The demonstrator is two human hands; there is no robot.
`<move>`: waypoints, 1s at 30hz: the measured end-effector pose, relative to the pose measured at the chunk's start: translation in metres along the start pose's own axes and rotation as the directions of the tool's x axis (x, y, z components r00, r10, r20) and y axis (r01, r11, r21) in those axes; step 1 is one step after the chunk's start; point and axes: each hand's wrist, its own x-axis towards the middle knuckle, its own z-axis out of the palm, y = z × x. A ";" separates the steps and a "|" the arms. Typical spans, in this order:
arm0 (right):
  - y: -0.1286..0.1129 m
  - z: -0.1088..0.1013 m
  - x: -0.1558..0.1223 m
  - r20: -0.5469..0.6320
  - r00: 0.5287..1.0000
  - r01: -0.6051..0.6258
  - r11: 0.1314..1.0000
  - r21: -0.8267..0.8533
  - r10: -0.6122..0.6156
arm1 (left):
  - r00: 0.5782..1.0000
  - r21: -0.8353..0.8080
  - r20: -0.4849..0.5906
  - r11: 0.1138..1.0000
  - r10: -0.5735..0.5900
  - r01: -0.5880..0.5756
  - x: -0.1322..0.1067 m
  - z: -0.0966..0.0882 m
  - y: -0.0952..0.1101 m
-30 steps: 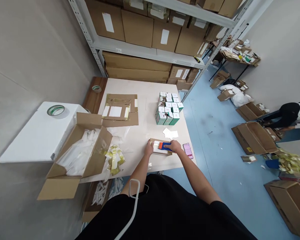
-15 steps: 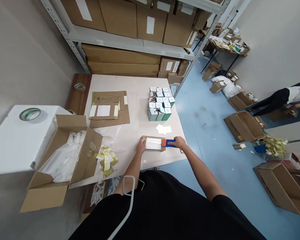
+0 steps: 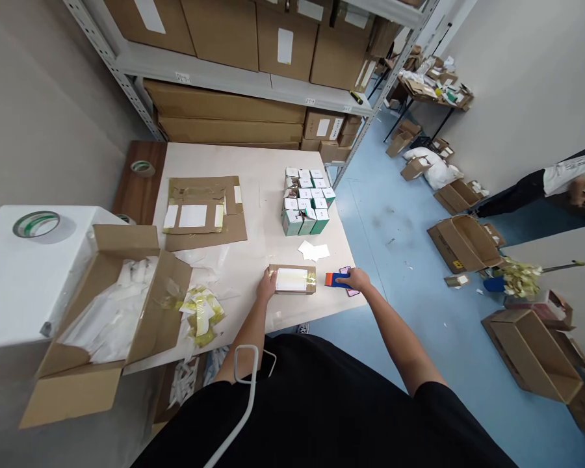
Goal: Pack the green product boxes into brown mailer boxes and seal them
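Note:
My left hand [image 3: 266, 285] grips the left end of a small cardboard box [image 3: 293, 280], which lies flat near the table's front edge. A white label covers much of its top, and shiny tape wraps its right end. To the right, apart from the box, my right hand [image 3: 359, 279] is closed around a blue scraper [image 3: 340, 280] with an orange head pointing at the box. Partly hidden under that hand is a phone [image 3: 352, 292] with a pinkish edge. White paper pieces [image 3: 314, 251] lie just behind the box.
Several white-and-green cartons [image 3: 306, 203] stand in rows farther back. Flattened cardboard [image 3: 205, 213] and crumpled yellow tape [image 3: 202, 315] lie left on the table [image 3: 263, 195]. An open carton [image 3: 160, 325] holds white plastic. Shelving [image 3: 214, 71] rises behind; another person [image 3: 572, 175] is far right.
My right hand has drawn the scraper back to the right, off the box's end, and the phone shows more. The left hand stays on the box. The whole view has shifted slightly.

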 end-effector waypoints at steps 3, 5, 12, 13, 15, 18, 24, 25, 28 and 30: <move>-0.019 0.004 -0.004 -0.013 1.000 0.026 1.000 0.017 -0.026 | 1.000 -0.027 -0.012 0.999 -0.018 0.018 0.002 -0.009 -0.013; -0.039 0.008 -0.008 -0.033 0.998 0.050 0.998 0.040 -0.048 | 0.999 -0.049 -0.028 0.998 -0.037 0.036 0.005 -0.017 -0.022; -0.132 0.020 -0.027 -0.091 0.983 0.174 0.974 0.145 -0.162 | 0.961 -0.091 -0.156 0.972 -0.230 0.218 0.012 -0.059 -0.041; -0.146 0.020 -0.029 -0.102 0.980 0.185 0.973 0.138 -0.172 | 0.958 -0.096 -0.189 0.975 -0.215 0.199 0.011 -0.067 -0.039; -0.173 0.021 -0.032 -0.106 0.973 0.216 0.969 0.121 -0.204 | 0.958 -0.131 -0.260 0.987 -0.124 0.092 0.010 -0.081 -0.032; -0.214 0.019 -0.035 -0.081 0.962 0.267 0.960 0.082 -0.261 | 0.966 -0.280 -0.256 0.955 0.029 -0.103 0.006 -0.100 -0.019; -0.279 0.011 -0.042 -0.036 0.950 0.309 0.951 -0.033 -0.310 | 0.987 -0.361 -0.058 0.919 0.150 -0.161 -0.004 -0.120 -0.017; -0.287 0.009 -0.043 -0.027 0.950 0.308 0.950 -0.043 -0.310 | 0.989 -0.344 -0.071 0.928 0.130 -0.146 -0.005 -0.120 -0.019; -0.299 0.003 -0.042 0.001 0.949 0.314 0.947 -0.064 -0.315 | 0.983 -0.310 -0.160 0.940 0.094 -0.141 -0.007 -0.116 -0.023; -0.299 -0.001 -0.040 0.018 0.950 0.311 0.948 -0.071 -0.311 | 0.979 -0.302 -0.177 0.941 0.104 -0.154 -0.007 -0.110 -0.022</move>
